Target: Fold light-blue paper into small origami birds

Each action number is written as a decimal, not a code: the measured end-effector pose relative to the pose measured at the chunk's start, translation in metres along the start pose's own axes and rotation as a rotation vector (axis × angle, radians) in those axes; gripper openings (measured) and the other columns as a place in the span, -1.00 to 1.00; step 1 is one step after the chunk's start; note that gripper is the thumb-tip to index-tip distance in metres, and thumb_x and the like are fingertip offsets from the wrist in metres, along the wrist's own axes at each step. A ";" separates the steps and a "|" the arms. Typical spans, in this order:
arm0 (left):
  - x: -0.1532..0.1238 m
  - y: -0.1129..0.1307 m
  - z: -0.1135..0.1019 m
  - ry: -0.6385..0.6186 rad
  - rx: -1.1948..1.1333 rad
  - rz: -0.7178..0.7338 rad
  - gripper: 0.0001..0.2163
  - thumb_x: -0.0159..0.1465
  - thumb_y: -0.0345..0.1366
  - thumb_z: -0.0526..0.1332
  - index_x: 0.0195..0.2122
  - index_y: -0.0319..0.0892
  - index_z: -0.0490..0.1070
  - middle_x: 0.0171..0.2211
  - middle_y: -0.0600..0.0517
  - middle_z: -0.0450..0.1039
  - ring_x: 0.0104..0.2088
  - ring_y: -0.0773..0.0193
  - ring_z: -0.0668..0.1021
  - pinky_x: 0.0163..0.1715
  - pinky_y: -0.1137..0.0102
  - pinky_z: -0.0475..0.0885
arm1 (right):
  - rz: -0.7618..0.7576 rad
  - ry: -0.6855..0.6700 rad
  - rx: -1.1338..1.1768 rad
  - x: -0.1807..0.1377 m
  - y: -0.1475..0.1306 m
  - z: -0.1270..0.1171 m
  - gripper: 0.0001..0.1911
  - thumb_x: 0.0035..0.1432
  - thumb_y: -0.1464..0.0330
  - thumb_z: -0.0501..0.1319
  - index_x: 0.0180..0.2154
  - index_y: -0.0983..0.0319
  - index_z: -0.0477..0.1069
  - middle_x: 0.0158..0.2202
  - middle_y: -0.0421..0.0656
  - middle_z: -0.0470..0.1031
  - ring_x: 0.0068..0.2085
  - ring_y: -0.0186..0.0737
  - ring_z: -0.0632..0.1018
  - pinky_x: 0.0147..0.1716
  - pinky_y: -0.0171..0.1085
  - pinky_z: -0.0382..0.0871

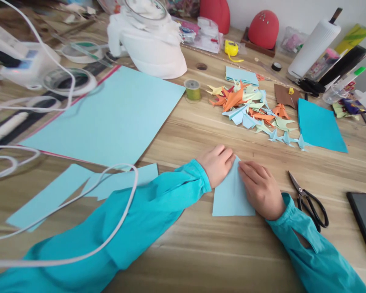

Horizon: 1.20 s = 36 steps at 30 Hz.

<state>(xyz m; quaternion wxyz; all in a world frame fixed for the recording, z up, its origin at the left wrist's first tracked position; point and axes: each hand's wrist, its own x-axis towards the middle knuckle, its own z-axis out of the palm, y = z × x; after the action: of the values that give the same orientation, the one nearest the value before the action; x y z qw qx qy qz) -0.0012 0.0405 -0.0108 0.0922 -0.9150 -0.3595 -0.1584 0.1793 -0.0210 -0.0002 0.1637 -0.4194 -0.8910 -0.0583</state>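
Observation:
A light blue sheet of paper [233,195] lies on the wooden table in front of me, its upper corners folded in to a narrow top. My left hand [217,165] is at its upper left edge, fingers curled together and pressing the paper near the tip. On the opposite edge, my right hand [260,186] has its fingers held together along the fold, with the thumb hidden. Black-handled scissors [308,199] rest just right of my right hand. Beyond both hands lies a pile of folded paper cranes [234,97] in orange, blue, green and yellow.
A large light blue sheet [110,118] and cut strips [51,195] lie at left, with a white cable [134,183] looping over my left sleeve. Farther back are a thread spool [192,89] and a blue paper stack [321,126]. A phone [364,224] is at right.

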 end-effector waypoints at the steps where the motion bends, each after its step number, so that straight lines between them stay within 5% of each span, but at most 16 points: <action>1: 0.000 0.000 0.000 0.007 0.006 -0.001 -0.74 0.34 -0.33 -0.06 -0.25 -0.24 0.42 -0.29 -0.05 0.43 -0.28 0.20 0.41 -0.35 0.28 0.28 | 0.002 -0.003 0.001 0.000 -0.001 0.000 -0.65 0.18 0.56 -0.01 -0.04 0.34 0.39 0.00 0.01 0.44 0.03 -0.06 0.38 -0.09 -0.07 0.34; 20: -0.001 -0.002 0.002 0.029 0.043 0.039 -0.74 0.33 -0.33 -0.05 -0.23 -0.23 0.44 -0.24 -0.06 0.44 -0.27 0.18 0.40 -0.37 0.29 0.30 | 0.006 -0.015 -0.024 0.000 -0.004 -0.002 -0.63 0.17 0.60 -0.05 -0.05 0.37 0.39 0.01 0.02 0.43 0.02 -0.03 0.37 -0.05 0.02 0.27; 27: 0.000 0.001 0.007 0.012 -0.006 -0.062 -0.71 0.33 -0.31 -0.06 -0.25 -0.22 0.45 -0.27 -0.06 0.45 -0.29 0.18 0.41 -0.33 0.28 0.31 | 0.004 -0.021 -0.054 0.000 -0.005 -0.002 -0.63 0.18 0.59 -0.04 -0.05 0.37 0.39 0.03 0.02 0.43 0.02 -0.02 0.37 -0.04 0.02 0.27; 36: 0.000 -0.002 -0.001 -0.008 0.001 0.026 -0.74 0.33 -0.34 -0.05 -0.21 -0.24 0.43 -0.23 -0.09 0.43 -0.26 0.18 0.40 -0.35 0.29 0.30 | 0.001 -0.020 -0.066 0.000 -0.006 -0.002 -0.62 0.16 0.61 -0.04 -0.06 0.34 0.40 0.02 0.00 0.43 0.02 -0.04 0.38 -0.03 0.03 0.26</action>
<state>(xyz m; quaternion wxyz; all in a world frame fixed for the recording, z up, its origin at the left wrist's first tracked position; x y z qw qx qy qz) -0.0032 0.0413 -0.0096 0.0932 -0.9201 -0.3482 -0.1533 0.1757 -0.0254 0.0019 0.1411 -0.4254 -0.8901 -0.0834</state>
